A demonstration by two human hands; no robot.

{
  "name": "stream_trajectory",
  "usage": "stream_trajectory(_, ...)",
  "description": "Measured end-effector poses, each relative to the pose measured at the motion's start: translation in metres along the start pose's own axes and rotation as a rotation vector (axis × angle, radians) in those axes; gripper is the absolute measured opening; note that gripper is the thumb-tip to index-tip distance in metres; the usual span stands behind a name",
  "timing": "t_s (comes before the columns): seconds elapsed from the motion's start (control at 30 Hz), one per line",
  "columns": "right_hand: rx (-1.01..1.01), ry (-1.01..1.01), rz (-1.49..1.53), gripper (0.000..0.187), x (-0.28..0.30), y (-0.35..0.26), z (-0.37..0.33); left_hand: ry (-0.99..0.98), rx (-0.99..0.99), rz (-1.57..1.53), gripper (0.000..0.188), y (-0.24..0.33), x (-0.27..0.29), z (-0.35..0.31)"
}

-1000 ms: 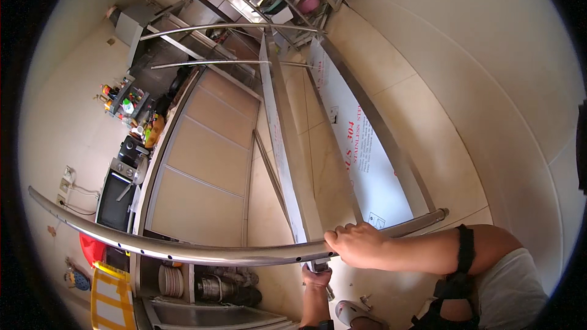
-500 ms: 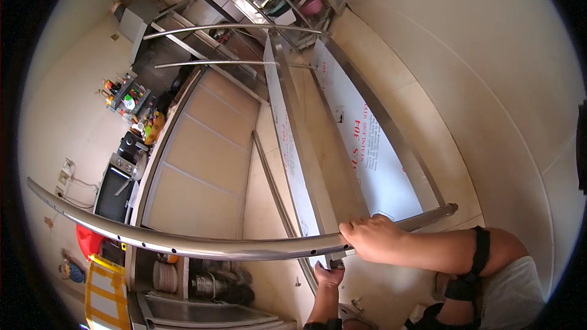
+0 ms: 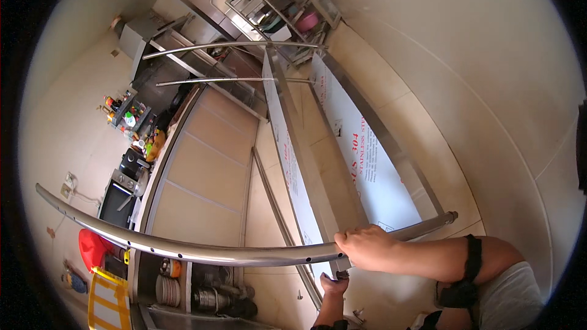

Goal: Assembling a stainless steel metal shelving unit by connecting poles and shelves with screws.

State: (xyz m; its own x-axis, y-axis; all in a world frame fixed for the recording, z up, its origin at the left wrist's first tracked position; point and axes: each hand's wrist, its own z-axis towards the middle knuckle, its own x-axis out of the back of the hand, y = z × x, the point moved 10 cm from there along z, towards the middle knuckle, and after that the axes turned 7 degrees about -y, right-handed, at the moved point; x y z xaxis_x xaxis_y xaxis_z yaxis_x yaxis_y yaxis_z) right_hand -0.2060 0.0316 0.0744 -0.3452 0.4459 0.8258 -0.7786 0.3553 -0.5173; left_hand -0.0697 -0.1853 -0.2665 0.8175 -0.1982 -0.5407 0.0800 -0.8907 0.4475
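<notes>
A long curved-looking stainless steel tube (image 3: 232, 253) with a row of holes crosses the near side of a metal rack frame. My right hand (image 3: 367, 247) is wrapped round this tube where it meets a steel shelf (image 3: 295, 153). Just below, my left hand (image 3: 332, 284) is closed at the underside of the shelf's near end, by a small dark metal piece (image 3: 342, 275); its grip is partly hidden. A second shelf (image 3: 379, 165), with white film printed in red, runs alongside to the right. Two thinner tubes (image 3: 208, 49) stick out at the far end.
Another steel tube (image 3: 272, 198) lies on the floor left of the rack. Small bolts (image 3: 299, 295) lie near my left hand. A counter with pale cabinet doors (image 3: 205, 153) stands to the left, and a loaded trolley (image 3: 269, 15) at the back. A wall (image 3: 477, 85) bounds the right.
The view has tilted a little, so the far rack end and trolley sit lower in the picture. Both hands keep about the same places on the rack.
</notes>
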Motion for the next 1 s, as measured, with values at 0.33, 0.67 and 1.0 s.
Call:
stream_trajectory(0.33,0.038,0.066,-0.026,0.012,0.001,0.001,0.001,-0.003,-0.012,-0.013,0.043,-0.002,0.008,0.017)
stream_trajectory(0.67,0.08,0.125,-0.073,0.014,0.003,-0.005,0.0,-0.212,-0.022,0.031,0.053,-0.001,0.025,0.056)
stream_trajectory(1.0,0.04,0.038,-0.042,0.013,-0.009,0.008,0.0,-0.298,-0.058,0.09,0.039,-0.013,0.0,0.058)
